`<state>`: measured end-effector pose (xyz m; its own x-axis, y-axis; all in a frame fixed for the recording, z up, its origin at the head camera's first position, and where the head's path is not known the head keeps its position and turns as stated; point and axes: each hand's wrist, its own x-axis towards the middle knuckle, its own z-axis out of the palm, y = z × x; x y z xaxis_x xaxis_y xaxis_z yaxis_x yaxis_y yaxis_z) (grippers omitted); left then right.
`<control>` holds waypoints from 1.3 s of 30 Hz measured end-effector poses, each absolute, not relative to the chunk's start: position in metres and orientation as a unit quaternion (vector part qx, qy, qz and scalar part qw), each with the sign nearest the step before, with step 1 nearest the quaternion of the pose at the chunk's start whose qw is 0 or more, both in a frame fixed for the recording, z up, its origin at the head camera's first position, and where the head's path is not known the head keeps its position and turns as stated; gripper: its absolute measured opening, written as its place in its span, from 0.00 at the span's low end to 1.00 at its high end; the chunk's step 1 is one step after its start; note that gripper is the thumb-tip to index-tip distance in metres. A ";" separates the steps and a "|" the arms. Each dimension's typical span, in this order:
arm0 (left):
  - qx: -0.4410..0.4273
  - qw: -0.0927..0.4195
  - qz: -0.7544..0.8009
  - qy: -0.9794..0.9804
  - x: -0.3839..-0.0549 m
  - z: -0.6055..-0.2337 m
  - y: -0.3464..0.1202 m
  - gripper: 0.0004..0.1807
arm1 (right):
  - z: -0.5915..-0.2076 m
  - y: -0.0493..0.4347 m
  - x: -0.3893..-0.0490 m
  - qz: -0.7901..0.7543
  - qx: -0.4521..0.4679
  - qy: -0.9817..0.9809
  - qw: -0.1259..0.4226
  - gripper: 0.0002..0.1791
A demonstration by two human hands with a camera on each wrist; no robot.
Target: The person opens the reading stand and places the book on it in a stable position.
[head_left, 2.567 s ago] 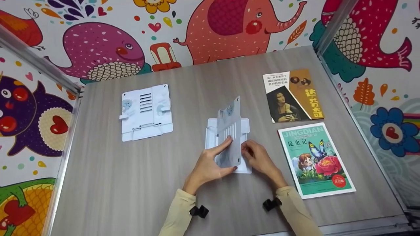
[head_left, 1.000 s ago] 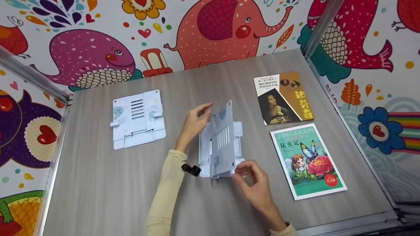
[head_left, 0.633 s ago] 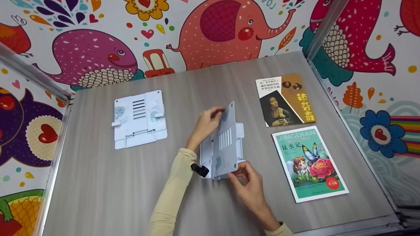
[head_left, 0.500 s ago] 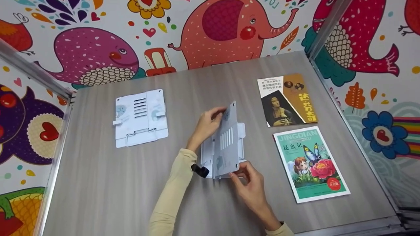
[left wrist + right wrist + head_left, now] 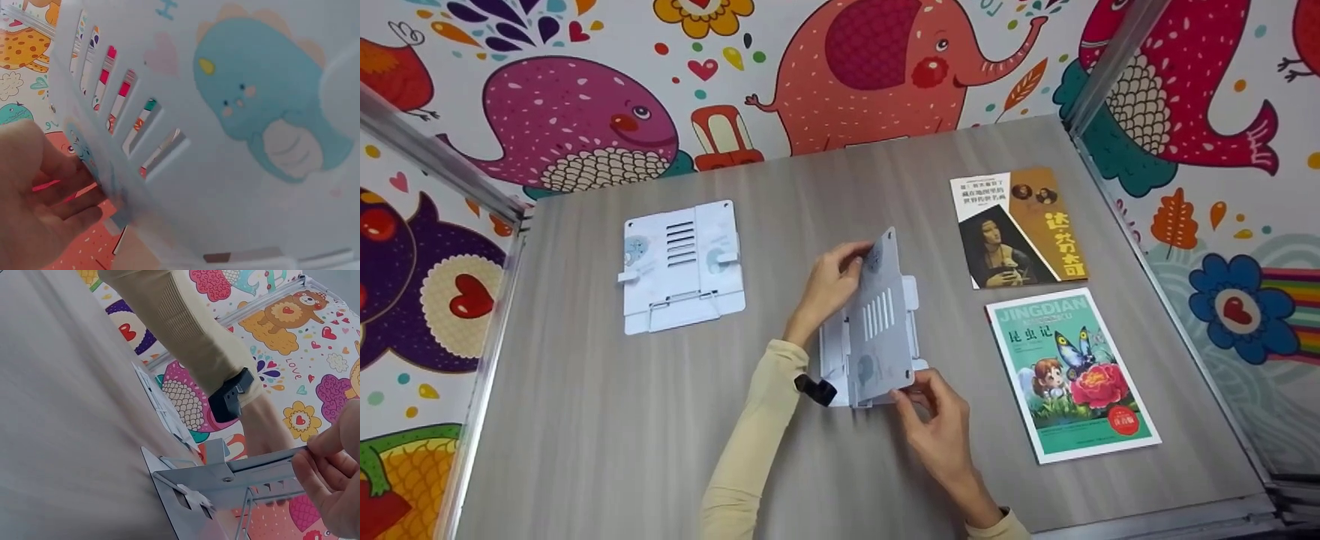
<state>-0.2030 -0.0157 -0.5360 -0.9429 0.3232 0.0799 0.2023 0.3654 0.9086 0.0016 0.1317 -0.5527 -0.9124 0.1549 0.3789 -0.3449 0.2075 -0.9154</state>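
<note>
A white folding book stand (image 5: 877,330) stands on the table with its slotted panel tilted up over a flat base (image 5: 832,352). My left hand (image 5: 826,289) holds the panel's far part with bent fingers. In the left wrist view, a blue dinosaur print (image 5: 270,101) shows on the panel, with the left hand (image 5: 45,197) at its edge. My right hand (image 5: 941,424) pinches the panel's near right corner between thumb and fingers. The right wrist view shows the stand (image 5: 208,478) edge-on, with wire supports under the raised panel.
A second book stand (image 5: 682,266) lies flat on the left of the table (image 5: 585,435). Two books lie on the right: a brown-and-white one (image 5: 1020,225) and a green one (image 5: 1072,375) nearer. Patterned walls with metal framing (image 5: 495,360) border the table.
My left hand went from the panel's near part, off it, then onto its far part. My right hand moved from the right side down to the near corner and took hold there.
</note>
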 end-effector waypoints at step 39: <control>0.056 -0.019 0.595 0.801 -0.173 -0.556 -0.108 0.14 | -0.563 0.185 -0.078 0.549 -0.109 -0.812 0.165 0.05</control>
<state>-0.1727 -0.1079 -0.5559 -0.9929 0.0671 0.0978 0.1130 0.2846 0.9520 -0.0785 0.1852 -0.5630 -0.9213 0.3593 0.1487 -0.0041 0.3736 -0.9276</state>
